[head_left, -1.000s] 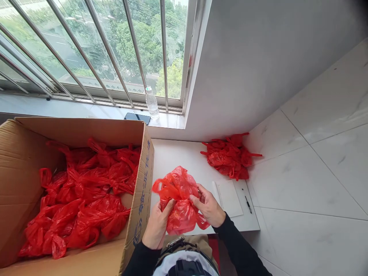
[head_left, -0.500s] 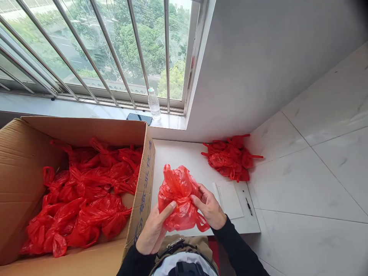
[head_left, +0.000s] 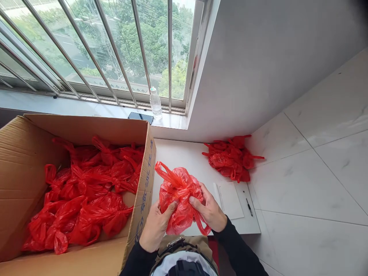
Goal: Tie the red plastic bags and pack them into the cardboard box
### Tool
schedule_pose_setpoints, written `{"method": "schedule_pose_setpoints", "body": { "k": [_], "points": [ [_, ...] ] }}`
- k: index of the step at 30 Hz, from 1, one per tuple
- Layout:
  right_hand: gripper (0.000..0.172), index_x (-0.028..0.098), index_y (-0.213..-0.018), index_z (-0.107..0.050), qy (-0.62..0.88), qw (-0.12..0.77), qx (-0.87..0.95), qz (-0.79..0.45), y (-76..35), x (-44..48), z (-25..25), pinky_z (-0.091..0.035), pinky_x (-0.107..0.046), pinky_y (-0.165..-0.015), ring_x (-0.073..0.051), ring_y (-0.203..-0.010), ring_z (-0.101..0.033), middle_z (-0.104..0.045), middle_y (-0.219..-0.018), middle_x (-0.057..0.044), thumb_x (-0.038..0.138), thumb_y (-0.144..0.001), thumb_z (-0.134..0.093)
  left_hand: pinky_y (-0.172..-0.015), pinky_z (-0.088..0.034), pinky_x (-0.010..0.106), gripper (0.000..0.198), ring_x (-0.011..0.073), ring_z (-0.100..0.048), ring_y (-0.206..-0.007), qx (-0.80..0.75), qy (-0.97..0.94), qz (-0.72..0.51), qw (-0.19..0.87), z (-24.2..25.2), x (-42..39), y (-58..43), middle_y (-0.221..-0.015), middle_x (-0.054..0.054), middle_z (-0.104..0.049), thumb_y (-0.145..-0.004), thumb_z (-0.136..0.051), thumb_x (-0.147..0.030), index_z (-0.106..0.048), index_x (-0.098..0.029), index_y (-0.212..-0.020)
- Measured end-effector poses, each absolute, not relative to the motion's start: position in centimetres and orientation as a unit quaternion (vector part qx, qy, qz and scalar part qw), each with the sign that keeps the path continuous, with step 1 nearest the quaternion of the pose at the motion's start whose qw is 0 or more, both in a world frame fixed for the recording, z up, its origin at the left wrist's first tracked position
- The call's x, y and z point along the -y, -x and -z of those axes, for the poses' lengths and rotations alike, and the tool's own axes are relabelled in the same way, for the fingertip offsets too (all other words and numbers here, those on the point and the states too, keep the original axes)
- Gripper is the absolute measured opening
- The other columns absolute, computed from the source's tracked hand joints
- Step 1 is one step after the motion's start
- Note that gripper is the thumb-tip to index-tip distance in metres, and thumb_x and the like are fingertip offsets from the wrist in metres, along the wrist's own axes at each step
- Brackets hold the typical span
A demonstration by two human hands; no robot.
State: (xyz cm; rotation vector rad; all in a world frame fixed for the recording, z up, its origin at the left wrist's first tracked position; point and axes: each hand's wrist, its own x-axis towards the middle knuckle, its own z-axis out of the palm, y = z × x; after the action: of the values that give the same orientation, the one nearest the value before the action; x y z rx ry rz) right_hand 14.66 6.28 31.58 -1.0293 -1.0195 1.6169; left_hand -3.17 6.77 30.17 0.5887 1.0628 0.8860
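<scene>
Between my two hands is a red plastic bag (head_left: 184, 188), bunched and knotted near its middle, held above the front of the white table. My left hand (head_left: 156, 224) grips its lower left side, thumb pressed on the plastic. On the right side my right hand (head_left: 209, 209) is closed around it, thumb near the knot. One handle loop sticks up at the upper left and another hangs at the lower right. What the bag contains cannot be made out. To the left, a big cardboard box (head_left: 143, 191) holds several similar red bags (head_left: 89, 176).
A pile of red bags (head_left: 230, 157) lies at the table's back right, against the wall. Paper sheets (head_left: 231, 201) and a black pen (head_left: 248, 207) are on the table (head_left: 169, 149). A water bottle (head_left: 155, 103) and a phone (head_left: 140, 117) rest on the sill below the barred window.
The bag has turned a little in my hands, and its upper handle loop now points out to the left. My left thumb has shifted slightly on the plastic. The view has moved slightly.
</scene>
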Motion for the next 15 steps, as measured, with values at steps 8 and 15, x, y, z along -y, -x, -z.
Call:
{"method": "schedule_pose_setpoints", "body": {
  "k": [8,15],
  "points": [
    [0.042,0.029,-0.139,-0.053,0.447,0.455,0.431,-0.638,-14.6,-5.4,-32.3,-0.048,-0.038,-0.108,-0.024,-0.127,-0.058,-0.063,-0.137,-0.007,0.039,-0.098,-0.057,-0.107,-0.047,0.043,0.079,0.0324,-0.054,-0.132,-0.525,-0.297,-0.421,0.677,-33.4,-4.5,4.6,-0.146,0.016,-0.053,-0.077,-0.077,-0.048,-0.044,-0.024,-0.145],
    [0.054,0.039,-0.146,-0.048,0.482,0.371,0.583,-0.539,-14.4,-1.2,-31.1,-0.052,-0.041,-0.107,-0.027,-0.134,-0.054,-0.056,-0.147,-0.002,0.03,-0.094,-0.064,-0.12,-0.029,0.048,0.058,0.0331,-0.039,-0.143,-0.625,-0.354,-0.351,0.601,-35.8,-0.2,8.1,-0.152,0.008,-0.049,-0.087,-0.064,-0.052,-0.055,-0.029,-0.14]
  ]
}}
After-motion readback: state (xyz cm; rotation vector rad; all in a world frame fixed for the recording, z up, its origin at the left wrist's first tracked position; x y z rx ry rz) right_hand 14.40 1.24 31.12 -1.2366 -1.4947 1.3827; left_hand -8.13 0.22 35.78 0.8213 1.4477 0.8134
